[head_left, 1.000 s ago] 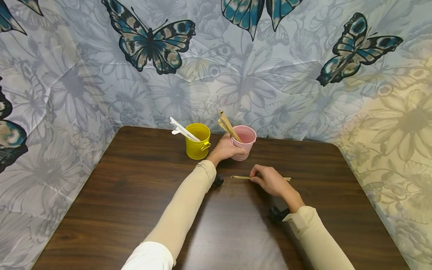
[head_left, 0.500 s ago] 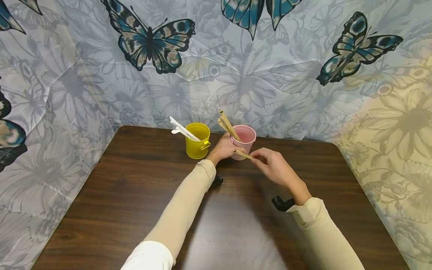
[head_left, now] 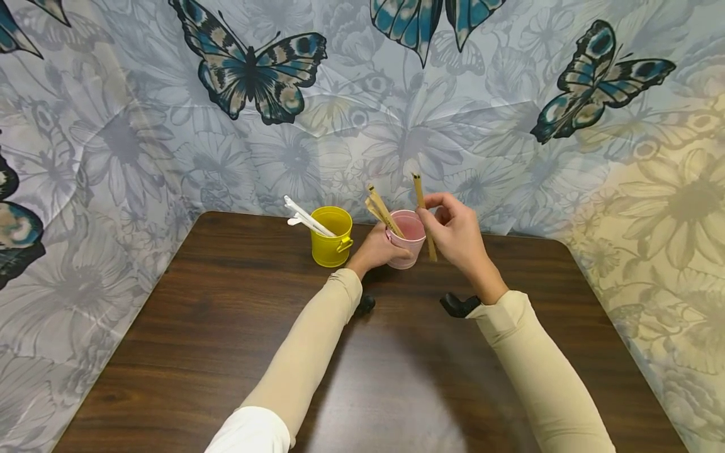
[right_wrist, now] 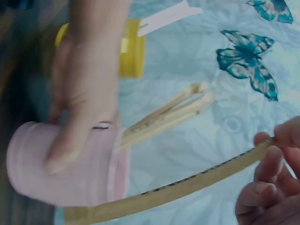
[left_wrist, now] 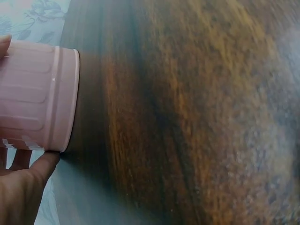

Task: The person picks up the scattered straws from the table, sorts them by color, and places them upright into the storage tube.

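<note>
My left hand (head_left: pixel 376 248) grips the side of a small pink bucket (head_left: pixel 417 246); in the left wrist view its fingers reach under the base. Several slim brown paper-wrapped sticks (head_left: pixel 381 206) lean out of the bucket's left side. My right hand (head_left: pixel 457 225) pinches another brown paper-wrapped stick (head_left: pixel 431 245) between thumb and fingers. That stick stands nearly upright just right of the bucket, its lower end outside the rim. Dark print runs along its wrapper (right_wrist: pixel 187 186) in the right wrist view. What is inside the wrapper is hidden.
A yellow bucket (head_left: pixel 330 255) stands left of the pink one, with several white sticks (head_left: pixel 306 218) leaning out leftward. Both buckets are near the back edge of the dark wooden table (head_left: pixel 226 327). Behind hangs a butterfly-printed cloth (head_left: pixel 351 145).
My right hand has lifted the brown paper-wrapped stick off the table, up beside the pink bucket, turning it from flat to nearly upright. My left hand keeps its grip on the bucket.
</note>
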`<state>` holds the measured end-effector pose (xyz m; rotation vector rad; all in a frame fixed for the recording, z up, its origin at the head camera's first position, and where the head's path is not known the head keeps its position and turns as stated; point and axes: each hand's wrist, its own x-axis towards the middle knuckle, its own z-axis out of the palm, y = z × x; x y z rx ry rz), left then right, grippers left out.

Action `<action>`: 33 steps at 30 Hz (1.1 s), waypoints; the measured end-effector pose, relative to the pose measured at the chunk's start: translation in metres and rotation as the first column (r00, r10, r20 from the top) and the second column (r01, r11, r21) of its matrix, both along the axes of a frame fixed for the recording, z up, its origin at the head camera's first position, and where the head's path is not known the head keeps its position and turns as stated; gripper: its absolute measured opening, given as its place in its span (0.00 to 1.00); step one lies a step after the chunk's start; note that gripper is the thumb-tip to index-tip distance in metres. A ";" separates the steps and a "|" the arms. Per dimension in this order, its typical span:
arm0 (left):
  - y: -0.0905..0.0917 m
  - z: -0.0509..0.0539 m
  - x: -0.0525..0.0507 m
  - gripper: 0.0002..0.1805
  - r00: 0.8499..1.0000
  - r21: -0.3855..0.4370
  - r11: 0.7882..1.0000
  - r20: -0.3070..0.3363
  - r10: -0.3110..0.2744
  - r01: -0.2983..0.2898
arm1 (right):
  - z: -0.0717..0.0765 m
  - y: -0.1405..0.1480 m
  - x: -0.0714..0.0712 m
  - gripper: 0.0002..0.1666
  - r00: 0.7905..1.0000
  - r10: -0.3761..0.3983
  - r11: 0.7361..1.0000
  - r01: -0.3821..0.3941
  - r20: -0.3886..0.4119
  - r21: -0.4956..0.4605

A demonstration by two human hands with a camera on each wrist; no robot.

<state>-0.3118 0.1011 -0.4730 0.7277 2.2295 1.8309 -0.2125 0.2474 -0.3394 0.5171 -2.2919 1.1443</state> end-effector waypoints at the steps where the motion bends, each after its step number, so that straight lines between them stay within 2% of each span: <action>1: 0.000 0.000 0.000 0.47 1.000 -0.006 1.000 0.000 0.001 -0.001 | 0.003 -0.003 -0.003 0.07 1.000 0.000 1.000 -0.001 -0.014 -0.024; 5: -0.003 -0.002 0.001 0.48 1.000 0.006 1.000 0.007 0.007 -0.007 | 0.011 -0.016 -0.019 0.10 1.000 0.017 0.992 -0.020 -0.024 -0.121; 9: -0.003 0.001 0.001 0.48 1.000 0.034 0.999 0.011 -0.011 0.011 | 0.008 -0.022 -0.037 0.12 0.999 0.037 0.985 -0.033 0.020 -0.172; 13: -0.003 0.003 0.001 0.48 1.000 0.040 0.999 0.006 -0.030 0.029 | -0.002 -0.024 -0.047 0.11 0.999 0.015 0.995 -0.011 0.043 -0.103; 16: -0.002 0.006 0.002 0.47 1.000 0.031 0.999 -0.004 -0.025 0.025 | -0.012 -0.023 -0.052 0.12 0.999 -0.030 0.999 0.031 0.037 -0.018; 22: -0.002 0.008 0.004 0.44 0.999 0.042 0.998 -0.008 -0.041 0.041 | -0.029 -0.017 -0.059 0.13 0.986 -0.129 0.988 0.119 0.107 0.101; 28: -0.002 0.008 0.003 0.45 0.999 0.052 0.997 0.003 -0.053 0.052 | -0.033 -0.015 -0.060 0.15 0.976 -0.140 0.984 0.118 0.166 0.135; 33: -0.003 0.007 0.001 0.43 0.999 0.013 0.999 0.017 -0.046 0.045 | -0.036 -0.014 -0.059 0.15 0.973 -0.136 0.986 0.114 0.186 0.125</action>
